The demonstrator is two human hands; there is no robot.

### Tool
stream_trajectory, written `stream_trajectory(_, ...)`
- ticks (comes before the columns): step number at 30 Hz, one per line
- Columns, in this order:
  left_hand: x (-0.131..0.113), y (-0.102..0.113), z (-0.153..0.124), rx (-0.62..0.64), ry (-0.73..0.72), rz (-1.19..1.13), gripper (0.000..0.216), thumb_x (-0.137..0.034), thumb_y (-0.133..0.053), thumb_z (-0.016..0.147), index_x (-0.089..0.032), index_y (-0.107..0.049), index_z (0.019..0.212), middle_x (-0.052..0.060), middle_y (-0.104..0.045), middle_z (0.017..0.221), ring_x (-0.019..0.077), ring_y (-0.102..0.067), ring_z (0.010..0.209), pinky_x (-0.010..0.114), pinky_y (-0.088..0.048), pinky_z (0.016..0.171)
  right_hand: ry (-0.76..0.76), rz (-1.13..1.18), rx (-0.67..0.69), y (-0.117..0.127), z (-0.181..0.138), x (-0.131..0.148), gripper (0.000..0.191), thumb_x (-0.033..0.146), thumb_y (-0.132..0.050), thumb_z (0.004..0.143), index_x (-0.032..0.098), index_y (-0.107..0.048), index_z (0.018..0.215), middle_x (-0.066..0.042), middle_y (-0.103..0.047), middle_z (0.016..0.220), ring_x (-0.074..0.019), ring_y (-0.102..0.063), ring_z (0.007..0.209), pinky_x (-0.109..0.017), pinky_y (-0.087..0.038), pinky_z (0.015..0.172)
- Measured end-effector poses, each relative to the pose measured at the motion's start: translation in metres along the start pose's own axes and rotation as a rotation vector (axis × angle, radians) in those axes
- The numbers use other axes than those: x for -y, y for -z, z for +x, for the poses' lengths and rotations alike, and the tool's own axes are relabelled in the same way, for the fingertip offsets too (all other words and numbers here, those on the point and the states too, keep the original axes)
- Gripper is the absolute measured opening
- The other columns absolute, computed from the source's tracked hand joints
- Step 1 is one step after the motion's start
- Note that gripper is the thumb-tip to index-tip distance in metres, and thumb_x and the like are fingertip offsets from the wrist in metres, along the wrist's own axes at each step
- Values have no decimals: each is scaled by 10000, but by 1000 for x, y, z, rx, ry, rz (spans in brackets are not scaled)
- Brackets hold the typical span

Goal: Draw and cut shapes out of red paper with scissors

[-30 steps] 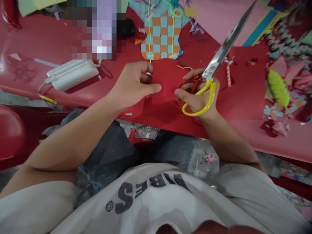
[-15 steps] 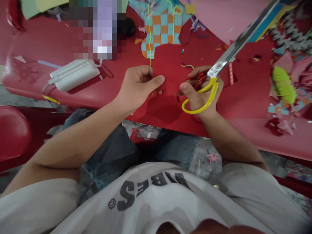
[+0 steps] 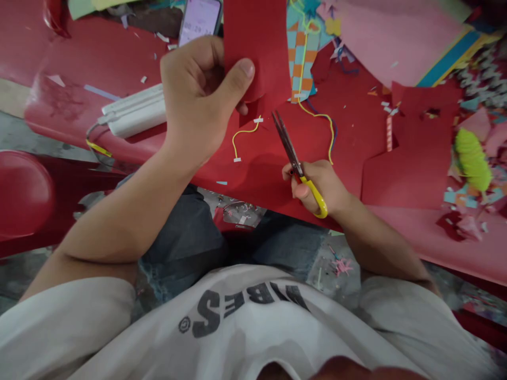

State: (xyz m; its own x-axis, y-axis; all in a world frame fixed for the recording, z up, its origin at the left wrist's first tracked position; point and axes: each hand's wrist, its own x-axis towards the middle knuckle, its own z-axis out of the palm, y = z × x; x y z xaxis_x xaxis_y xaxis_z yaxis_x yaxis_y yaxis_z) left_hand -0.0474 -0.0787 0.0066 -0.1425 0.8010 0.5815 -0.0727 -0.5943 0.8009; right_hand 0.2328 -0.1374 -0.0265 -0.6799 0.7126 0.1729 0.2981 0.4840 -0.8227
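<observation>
Between thumb and fingers, my left hand (image 3: 198, 95) grips a sheet of red paper (image 3: 257, 42), raised above the table. My right hand (image 3: 317, 182) is closed on the yellow-handled scissors (image 3: 291, 148), whose blades point up and left toward the paper's lower edge, apart from it. A short yellow string (image 3: 241, 134) with bits of white tape at its ends lies between the hands. Partly behind the red paper is an orange and light blue checkered paper piece (image 3: 299, 63) with a yellow string taped on it.
A phone (image 3: 200, 21) and a white power bank-like box (image 3: 137, 113) lie on the left of the red table (image 3: 130, 63). Red paper offcuts (image 3: 412, 169), a lime yarn bundle (image 3: 473, 158), scraps and pink paper (image 3: 396, 37) cover the right side. A red stool (image 3: 24, 195) stands at left.
My left hand has lifted the red paper up and away, uncovering the short yellow string. In my right hand the scissors have swung from pointing up-right to up-left, and the hand has lowered.
</observation>
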Motion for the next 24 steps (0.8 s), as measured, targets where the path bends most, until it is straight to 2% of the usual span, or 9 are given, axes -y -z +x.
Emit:
stream_trajectory(4, 7, -5, -2, -25, -60, -9, 380, -448, -944, 961, -147, -775, 803, 6, -737, 672, 81, -623, 461, 202, -426, 395, -21, -16, -13, -1, -2, -1, 871, 1001, -373, 1011, 185, -678, 997, 4, -618, 636, -131, -538, 500, -305, -401, 563)
stream_trajectory(9, 11, -8, -3, -42, -77, 24, 388, -471, -939, 947, -177, -765, 763, 5, -690, 630, 77, -552, 420, 223, -367, 365, -14, -90, -35, -1, -3, -3, 873, 992, -350, 1023, 189, -693, 1000, 4, -596, 627, -131, -521, 497, -300, -393, 555)
stream_trajectory(14, 8, -8, -4, -13, -100, 17, 344, -452, -899, 988, -194, -774, 799, -4, -726, 657, 82, -573, 434, 211, -358, 368, -7, -133, -40, 2, -3, -2, 848, 974, -389, 1031, 186, -703, 1015, -7, -609, 654, -131, -530, 504, -301, -393, 554)
stream_trajectory(18, 5, -7, -5, 20, -99, -3, 300, -384, -894, 1004, -157, -786, 842, 1, -745, 698, 91, -667, 501, 182, -462, 414, 11, -134, -20, 3, -2, -2, 830, 985, -405, 1019, 200, -674, 997, -3, -626, 647, -143, -568, 513, -303, -412, 566)
stream_trajectory(20, 3, -4, -4, 23, -114, 10, 291, -361, -880, 1019, -154, -780, 841, -12, -736, 694, 78, -670, 506, 168, -461, 420, 41, -139, -9, 4, -1, -3, 811, 975, -419, 1025, 204, -668, 992, 0, -630, 641, -149, -588, 526, -304, -421, 578)
stream_trajectory(24, 3, 2, 0, 136, -83, 71, 323, -427, -883, 1028, -185, -774, 845, 1, -748, 719, 78, -651, 531, 222, -444, 432, 65, -136, -25, 3, 0, -3, 796, 951, -442, 1038, 194, -681, 977, -5, -632, 654, -145, -583, 535, -304, -417, 580)
